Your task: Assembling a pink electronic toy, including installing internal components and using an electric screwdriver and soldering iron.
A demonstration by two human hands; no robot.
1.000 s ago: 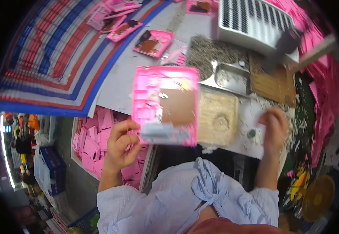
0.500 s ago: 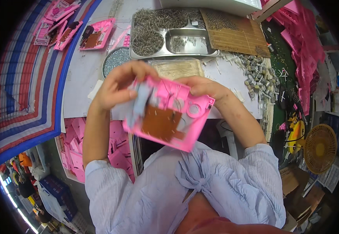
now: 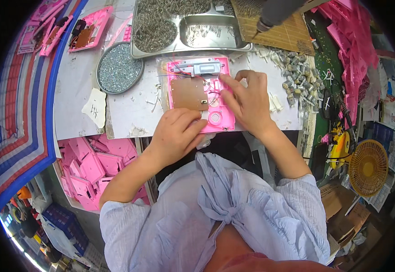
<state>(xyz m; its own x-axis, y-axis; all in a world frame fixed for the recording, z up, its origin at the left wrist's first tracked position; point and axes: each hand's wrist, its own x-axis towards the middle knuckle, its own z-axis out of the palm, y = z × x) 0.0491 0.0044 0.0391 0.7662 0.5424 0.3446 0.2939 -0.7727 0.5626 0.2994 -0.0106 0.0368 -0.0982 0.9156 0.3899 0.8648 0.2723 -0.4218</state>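
A pink plastic shell (image 3: 227, 113) lies open side up near the table's front edge. Inside it sit a brown circuit board (image 3: 186, 93), thin red and dark wires, and a grey-white rectangular part (image 3: 206, 69) at the far end. My left hand (image 3: 174, 131) is closed at the near left corner, thumb and forefinger pressed together over the shell's inner edge. Curled over the right side is my right hand (image 3: 249, 99), its thumb and forefinger tips on the shell beside the wires. What lies under those fingertips is partly hidden.
A round dish of small screws (image 3: 120, 68) stands left, a metal tray of springs (image 3: 179, 47) behind. An electric screwdriver (image 3: 277, 16) hangs over cardboard (image 3: 292, 36). Small motors (image 3: 301, 84) heap right. A bin of pink parts (image 3: 86, 165) sits below left; a yellow fan (image 3: 368, 167) stands right.
The pink shell was held tilted in both hands over the table edge; now it lies flat and turned on the table. Both hands have shifted around it. The hanging screwdriver has come into view.
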